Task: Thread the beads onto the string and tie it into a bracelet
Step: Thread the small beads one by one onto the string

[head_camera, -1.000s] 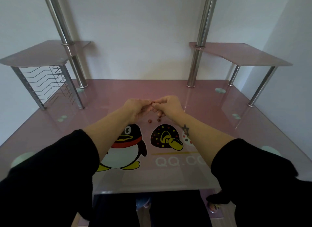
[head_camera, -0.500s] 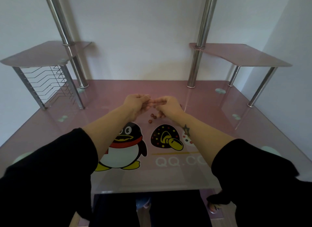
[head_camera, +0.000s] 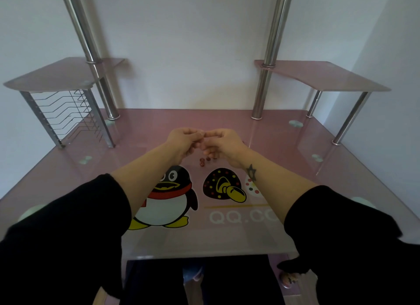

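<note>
Both grips pinched, fingertips touching — left hand (head_camera: 185, 140), right hand (head_camera: 223, 143); pinched item unclear, beads (head_camera: 205, 160) on desk (head_camera: 284, 168).

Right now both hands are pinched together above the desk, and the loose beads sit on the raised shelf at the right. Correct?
Not quite. The head view shows the left hand and right hand meeting fingertip to fingertip above the desk, but the loose beads lie on the desk surface below the hands, just beyond the penguin picture. The raised shelf at the right is bare.
</note>
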A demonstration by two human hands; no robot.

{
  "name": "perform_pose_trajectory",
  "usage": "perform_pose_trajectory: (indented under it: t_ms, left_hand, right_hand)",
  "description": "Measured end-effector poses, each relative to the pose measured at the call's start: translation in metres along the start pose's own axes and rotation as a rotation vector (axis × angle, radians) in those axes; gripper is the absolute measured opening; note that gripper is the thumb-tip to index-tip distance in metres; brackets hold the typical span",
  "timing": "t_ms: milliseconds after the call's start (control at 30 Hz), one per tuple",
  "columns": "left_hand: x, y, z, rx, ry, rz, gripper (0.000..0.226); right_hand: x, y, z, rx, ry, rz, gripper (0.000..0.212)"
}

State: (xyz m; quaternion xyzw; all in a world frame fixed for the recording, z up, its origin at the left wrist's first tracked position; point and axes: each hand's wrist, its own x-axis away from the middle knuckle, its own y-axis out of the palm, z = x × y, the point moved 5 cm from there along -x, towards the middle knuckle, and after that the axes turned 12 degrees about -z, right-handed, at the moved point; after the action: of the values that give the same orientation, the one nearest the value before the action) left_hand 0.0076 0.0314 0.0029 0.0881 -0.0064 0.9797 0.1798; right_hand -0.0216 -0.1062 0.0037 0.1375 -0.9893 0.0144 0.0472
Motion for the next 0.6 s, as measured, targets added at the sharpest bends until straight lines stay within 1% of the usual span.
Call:
perform_pose_trajectory:
  t_ms: [100, 167, 267, 400, 467, 600]
  left_hand:
    - [0.0008, -0.0019, -0.0003, -0.027, 0.001, 0.012, 0.007]
    - [0.0011, -0.0029, -0.0007, -0.045, -0.008, 0.018, 0.006]
    - [0.0012, -0.0032, -0.0019, -0.073, -0.023, 0.016, 0.004]
    - [0.0017, -0.0005, -0.0026, -0.119, -0.037, -0.007, 0.010]
    - [0.0020, 0.0007, -0.0015, -0.136, -0.033, -0.005, 0.009]
    - [0.0023, 0.0008, 0.0010, -0.161, -0.033, 0.002, 0.016]
  right_hand:
    - [0.0007, -0.0019, 0.0011, 0.026, 0.005, 0.014, 0.010]
    - [0.0012, -0.0043, 0.0019, 0.050, 0.018, 0.046, 0.004]
    - [0.0006, -0.0048, 0.0022, 0.049, 0.037, 0.071, 0.006]
    - [-0.0005, -0.0037, 0.0026, -0.003, 0.078, 0.093, 0.008]
    - [-0.0009, -0.0040, 0.0020, 0.032, 0.094, 0.110, 0.010]
    - [-0.0004, -0.0079, -0.0001, 0.124, 0.085, 0.136, 0.014]
